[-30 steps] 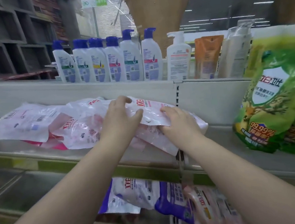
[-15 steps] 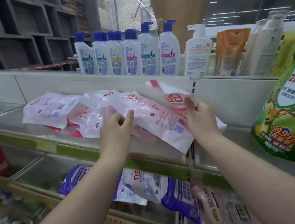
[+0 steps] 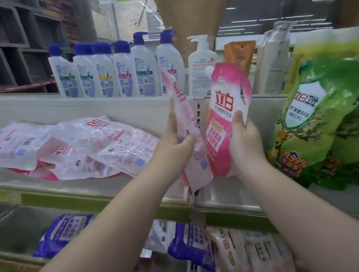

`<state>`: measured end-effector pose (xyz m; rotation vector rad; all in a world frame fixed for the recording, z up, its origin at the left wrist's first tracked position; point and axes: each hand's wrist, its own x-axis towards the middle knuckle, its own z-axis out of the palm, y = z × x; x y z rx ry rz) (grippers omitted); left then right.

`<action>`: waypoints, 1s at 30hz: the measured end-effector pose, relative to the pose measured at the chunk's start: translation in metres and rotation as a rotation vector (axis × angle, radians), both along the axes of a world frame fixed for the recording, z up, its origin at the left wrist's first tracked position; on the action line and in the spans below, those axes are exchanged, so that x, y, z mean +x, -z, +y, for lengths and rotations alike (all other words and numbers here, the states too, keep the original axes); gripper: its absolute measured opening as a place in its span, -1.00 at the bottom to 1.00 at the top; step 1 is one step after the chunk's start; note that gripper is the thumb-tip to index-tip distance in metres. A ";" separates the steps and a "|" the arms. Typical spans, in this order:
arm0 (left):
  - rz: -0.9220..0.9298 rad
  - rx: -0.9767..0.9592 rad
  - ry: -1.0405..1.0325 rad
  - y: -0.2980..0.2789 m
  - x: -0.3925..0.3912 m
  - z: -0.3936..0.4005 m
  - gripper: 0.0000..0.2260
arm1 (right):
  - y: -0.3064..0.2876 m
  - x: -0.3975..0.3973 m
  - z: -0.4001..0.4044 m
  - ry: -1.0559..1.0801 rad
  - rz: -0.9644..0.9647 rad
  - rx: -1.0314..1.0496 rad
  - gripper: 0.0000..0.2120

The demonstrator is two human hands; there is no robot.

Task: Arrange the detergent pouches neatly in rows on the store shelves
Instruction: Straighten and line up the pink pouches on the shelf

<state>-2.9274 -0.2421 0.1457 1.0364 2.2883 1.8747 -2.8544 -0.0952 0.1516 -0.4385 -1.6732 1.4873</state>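
Scene: A person stood two pink detergent pouches upright on the middle shelf (image 3: 105, 185) of a store aisle, just left of the big green pouch (image 3: 331, 111).
Left hand: The left hand (image 3: 173, 145) gripped a pale pink pouch (image 3: 186, 122) by its edge, thumb across the front, the pack turned nearly side-on to the camera.
Right hand: The right hand (image 3: 244, 139) held the bright pink pouch (image 3: 226, 115) face-out, thumb pressed on its front panel, spout at top left.
Rest of stock: A heap of flat pink pouches (image 3: 72, 148) lay well left of the green pouch, overlapping and unsorted.
Above: Shampoo bottles (image 3: 113, 72) lined the upper shelf.
Doing it well: Both packs likely needed their bases set flat on the shelf, faces forward, edges touching, close beside the green pouch; soft fill could let them slump if let go early.
Change: Half a second earlier both pouches lay tilted over the heap; they had since been lifted clear, raised upright and carried toward the green pouch.
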 end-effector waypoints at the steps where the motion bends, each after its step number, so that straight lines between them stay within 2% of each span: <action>1: 0.038 0.000 0.030 0.001 0.004 0.009 -0.31 | 0.000 0.003 -0.001 -0.014 0.003 0.025 -0.71; 3: 0.107 -0.023 0.085 0.007 0.013 0.024 -0.36 | 0.002 0.006 0.000 -0.053 0.024 0.057 -0.71; 5: 0.100 -0.033 0.123 0.020 0.015 0.036 -0.38 | 0.007 0.006 0.004 -0.072 0.009 0.097 -0.77; 10: 0.060 0.071 0.034 0.046 0.007 0.039 -0.49 | 0.032 0.014 0.015 -0.117 -0.192 0.265 -0.48; 14: 0.025 0.122 0.001 0.047 0.006 0.044 -0.54 | 0.033 0.017 0.013 -0.104 -0.202 0.256 -0.41; 18: 0.086 0.148 0.049 0.038 0.010 0.052 -0.35 | 0.036 0.026 0.010 -0.081 -0.194 0.256 -0.43; 23: 0.049 0.126 0.125 0.040 0.004 0.070 -0.57 | 0.037 0.034 0.014 -0.042 -0.187 0.332 -0.40; 27: -0.009 0.081 0.152 0.044 0.002 0.065 -0.45 | 0.040 0.041 0.016 -0.004 -0.242 0.362 -0.23; 30: -0.018 -0.007 0.048 0.057 -0.003 0.053 -0.29 | 0.051 0.048 0.013 0.031 -0.253 0.330 -0.27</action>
